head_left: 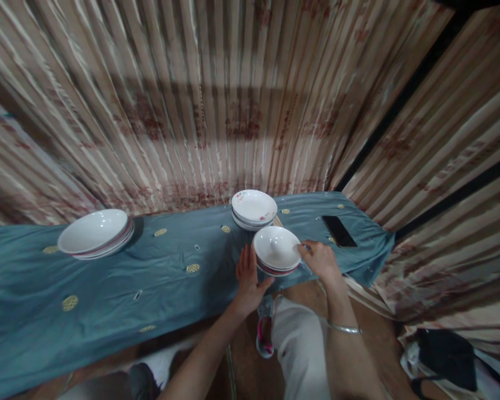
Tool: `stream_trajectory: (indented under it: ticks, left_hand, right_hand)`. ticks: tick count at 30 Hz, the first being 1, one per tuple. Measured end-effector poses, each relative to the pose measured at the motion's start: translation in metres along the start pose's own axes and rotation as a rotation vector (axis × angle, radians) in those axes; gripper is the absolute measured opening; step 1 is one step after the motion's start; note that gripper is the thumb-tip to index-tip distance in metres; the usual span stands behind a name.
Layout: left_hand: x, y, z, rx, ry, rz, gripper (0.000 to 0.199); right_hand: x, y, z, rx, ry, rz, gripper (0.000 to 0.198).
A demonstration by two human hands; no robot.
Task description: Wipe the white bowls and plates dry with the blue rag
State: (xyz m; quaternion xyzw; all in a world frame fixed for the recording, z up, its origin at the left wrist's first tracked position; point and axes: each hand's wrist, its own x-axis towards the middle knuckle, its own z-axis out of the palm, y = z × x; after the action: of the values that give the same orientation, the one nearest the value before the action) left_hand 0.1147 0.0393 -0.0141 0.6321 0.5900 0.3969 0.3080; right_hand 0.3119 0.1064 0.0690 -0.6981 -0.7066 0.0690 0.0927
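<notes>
A stack of white bowls [277,247] with reddish bands on the lower ones stands near the front edge of the cloth. My left hand [249,282] lies along its left side, fingers stretched out and thumb apart. My right hand [320,258], a silver bangle on its wrist, pinches the rim at the right. Just behind is a stack of white plates [254,206] with small flower prints. Whether the two stacks touch I cannot tell.
A tilted stack of larger white bowls [94,232] sits at the left on the teal patterned cloth [170,300]. A black phone [339,231] lies at the right. Pleated curtains [216,111] hang behind. A dark bag [448,358] is at lower right.
</notes>
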Motion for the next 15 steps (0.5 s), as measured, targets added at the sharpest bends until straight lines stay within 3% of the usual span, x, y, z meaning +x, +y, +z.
stream_trajectory:
  ticks: [5,9,12,15]
  left_hand:
    - [0.0,0.002,0.001,-0.038,0.042,-0.01,0.091]
    - [-0.007,-0.005,-0.007,-0.069,0.095,-0.002,0.09]
    - [-0.017,-0.014,-0.02,-0.057,0.165,0.007,0.088]
    - [-0.027,-0.027,-0.04,-0.037,0.252,0.006,0.084]
  right_hand:
    - [-0.003,0.003,-0.004,-0.027,0.068,-0.004,0.035]
    - [-0.015,-0.005,-0.024,-0.007,0.267,0.024,0.038]
    - [-0.03,-0.031,-0.037,0.168,0.369,-0.106,0.04]
    - [-0.047,-0.076,-0.034,0.402,0.289,-0.341,0.039]
